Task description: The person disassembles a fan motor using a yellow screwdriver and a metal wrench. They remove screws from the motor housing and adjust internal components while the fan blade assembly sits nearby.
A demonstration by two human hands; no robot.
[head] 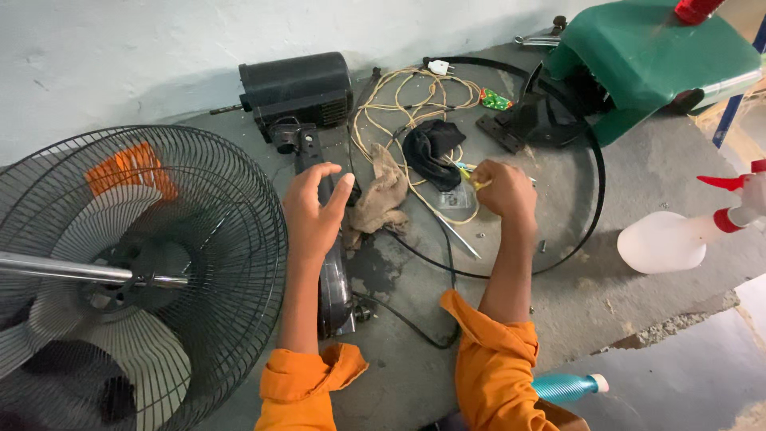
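Mid-frame, our left hand (315, 209) wraps its fingers around the black fan neck (319, 191) running down from the motor (297, 89) at upper centre. It looks stiff and heavy, best held along that neck. Our right hand (504, 190), right of centre, is closed on a thin screwdriver (459, 236).

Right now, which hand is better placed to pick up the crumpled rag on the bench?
Probably the left hand: it grips the black fan neck right beside the rag and holds no tool. The right hand is closed on a yellow-handled tool.
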